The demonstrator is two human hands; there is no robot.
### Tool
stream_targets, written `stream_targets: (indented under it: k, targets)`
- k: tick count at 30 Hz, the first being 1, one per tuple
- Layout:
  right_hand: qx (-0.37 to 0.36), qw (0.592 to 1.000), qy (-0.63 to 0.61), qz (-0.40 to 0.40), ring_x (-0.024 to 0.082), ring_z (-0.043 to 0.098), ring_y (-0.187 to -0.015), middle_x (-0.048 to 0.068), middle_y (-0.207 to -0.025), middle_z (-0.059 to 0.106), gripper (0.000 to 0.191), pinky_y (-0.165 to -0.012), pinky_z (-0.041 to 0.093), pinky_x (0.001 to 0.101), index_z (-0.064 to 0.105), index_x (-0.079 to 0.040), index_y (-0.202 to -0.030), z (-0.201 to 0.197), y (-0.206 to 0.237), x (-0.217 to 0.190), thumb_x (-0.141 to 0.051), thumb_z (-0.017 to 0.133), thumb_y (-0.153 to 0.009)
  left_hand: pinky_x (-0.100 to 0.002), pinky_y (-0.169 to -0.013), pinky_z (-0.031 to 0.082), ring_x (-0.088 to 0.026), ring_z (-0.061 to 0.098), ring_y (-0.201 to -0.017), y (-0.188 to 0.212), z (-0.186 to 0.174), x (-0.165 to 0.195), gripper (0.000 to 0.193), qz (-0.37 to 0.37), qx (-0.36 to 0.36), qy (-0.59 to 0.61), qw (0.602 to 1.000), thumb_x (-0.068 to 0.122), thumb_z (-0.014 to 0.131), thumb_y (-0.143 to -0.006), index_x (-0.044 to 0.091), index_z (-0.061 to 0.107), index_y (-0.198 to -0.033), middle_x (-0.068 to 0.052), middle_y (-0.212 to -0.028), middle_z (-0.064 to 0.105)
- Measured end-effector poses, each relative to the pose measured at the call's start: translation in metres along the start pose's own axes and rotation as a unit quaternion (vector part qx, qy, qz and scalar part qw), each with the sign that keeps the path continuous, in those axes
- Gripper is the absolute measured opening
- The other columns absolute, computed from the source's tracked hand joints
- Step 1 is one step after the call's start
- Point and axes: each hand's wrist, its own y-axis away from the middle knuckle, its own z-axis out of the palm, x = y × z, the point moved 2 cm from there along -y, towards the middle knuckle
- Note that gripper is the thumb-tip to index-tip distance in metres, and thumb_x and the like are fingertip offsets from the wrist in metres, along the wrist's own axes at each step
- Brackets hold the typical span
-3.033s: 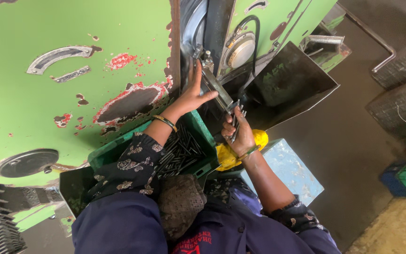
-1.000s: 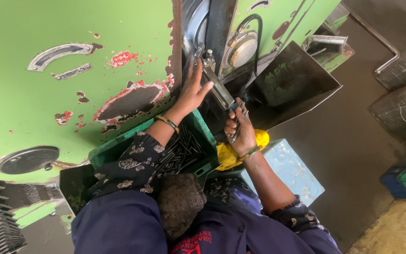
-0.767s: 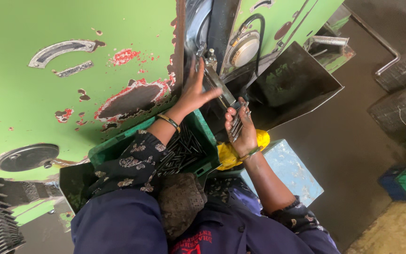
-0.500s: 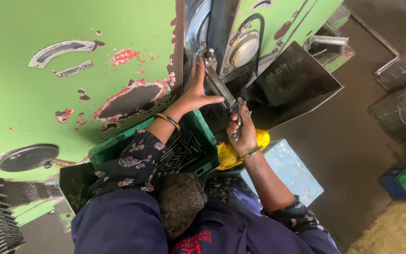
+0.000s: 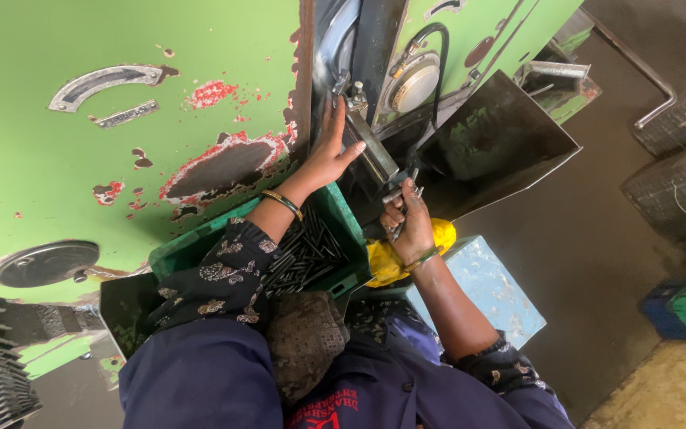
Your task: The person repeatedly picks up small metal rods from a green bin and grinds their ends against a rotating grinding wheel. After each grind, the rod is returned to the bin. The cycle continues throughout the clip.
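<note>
Right now my left hand is spread flat against the slanted metal bar of the green machine, while my right hand, just below it, pinches a few thin dark rods — the rest lie in the green crate under my left wrist. Loosen that pinch and a rod could slip — down into the dark chute beside my right hand.
</note>
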Motion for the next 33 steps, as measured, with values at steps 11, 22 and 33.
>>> stream_targets:
  k: [11,22,33]
  targets:
    - [-0.03,0.999,0.032,0.03,0.004,0.039,-0.051,0.006,-0.101,0.073,0.015,-0.046,0.034,0.0197,0.055,-0.015,-0.104,0.018,0.013,-0.005,-0.029,0.058,-0.103,-0.056,-0.124,0.014,-0.05,-0.006,-0.156,-0.005,0.002,0.0,0.133,-0.021,-0.02,-0.034,0.999,0.062,0.079,-0.081,0.011,-0.014,-0.161,-0.031,-0.165,-0.019]
    - [-0.058,0.998,-0.005,0.032,0.005,0.032,-0.049,-0.004,-0.068,0.039,0.023,-0.046,0.03,0.021,0.055,-0.017,-0.109,0.014,0.008,-0.003,-0.04,0.05,-0.106,-0.055,-0.129,0.016,-0.049,-0.005,-0.161,-0.003,0.001,-0.008,0.11,-0.019,-0.025,-0.014,0.999,0.053,0.067,-0.1,0.012,-0.01,-0.166,-0.03,-0.17,-0.019]
    - [-0.091,0.995,0.005,0.037,0.005,0.032,-0.047,-0.004,-0.065,0.039,0.019,-0.044,0.03,0.0195,0.053,-0.021,-0.125,0.02,0.009,-0.005,-0.03,0.051,-0.108,-0.056,-0.126,0.018,-0.051,0.003,-0.16,-0.002,0.004,-0.003,0.122,-0.09,-0.027,-0.03,0.995,0.056,0.075,-0.091,0.007,-0.007,-0.167,-0.033,-0.172,-0.015]
